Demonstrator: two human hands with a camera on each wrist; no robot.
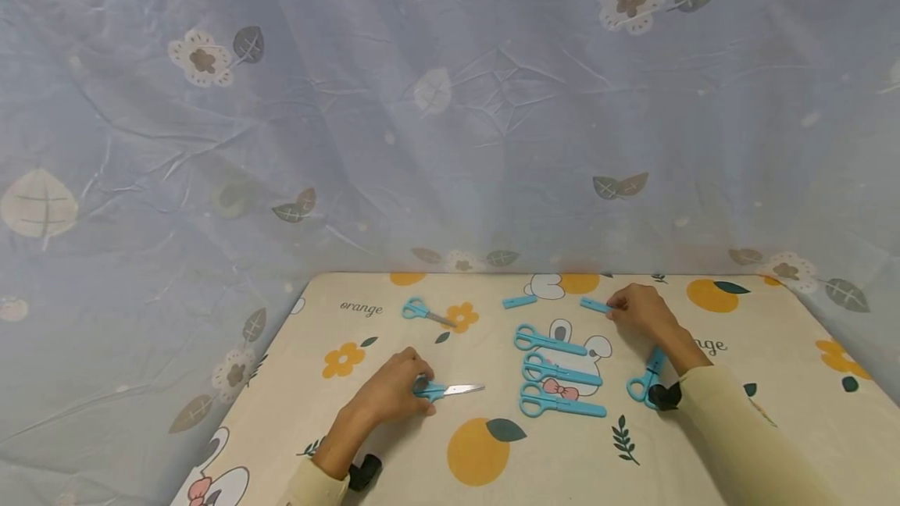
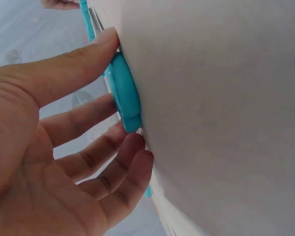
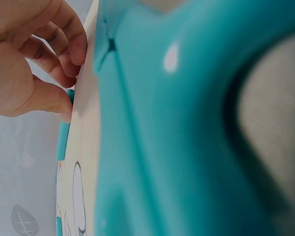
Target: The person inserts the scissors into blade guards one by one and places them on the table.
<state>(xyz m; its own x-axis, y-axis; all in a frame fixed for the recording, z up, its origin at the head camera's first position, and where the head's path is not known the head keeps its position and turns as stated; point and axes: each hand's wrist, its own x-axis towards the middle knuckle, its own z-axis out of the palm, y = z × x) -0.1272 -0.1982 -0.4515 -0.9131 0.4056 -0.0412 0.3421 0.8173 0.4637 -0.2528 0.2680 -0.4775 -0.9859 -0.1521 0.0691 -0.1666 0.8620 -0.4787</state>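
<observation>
My left hand (image 1: pixel 401 385) grips the blue handle of a pair of scissors (image 1: pixel 464 389) with bare metal blades pointing right. In the left wrist view, the thumb and fingers are around the blue handle (image 2: pixel 125 91). At the back right, my right hand (image 1: pixel 640 309) pinches one end of a blue blade cover (image 1: pixel 593 304) lying on the cloth. The right wrist view shows the thumb and fingertips at that cover (image 3: pixel 63 141). Another blue cover (image 1: pixel 519 301) lies to its left.
Several covered blue scissors (image 1: pixel 562 406) lie stacked in a column at the middle. Uncovered scissors (image 1: pixel 429 312) rest at the back left. One more pair (image 1: pixel 640 389) lies partly under my right wrist. A patterned cloth (image 1: pixel 394 459) covers the table, with a hanging sheet (image 1: pixel 450 178) behind.
</observation>
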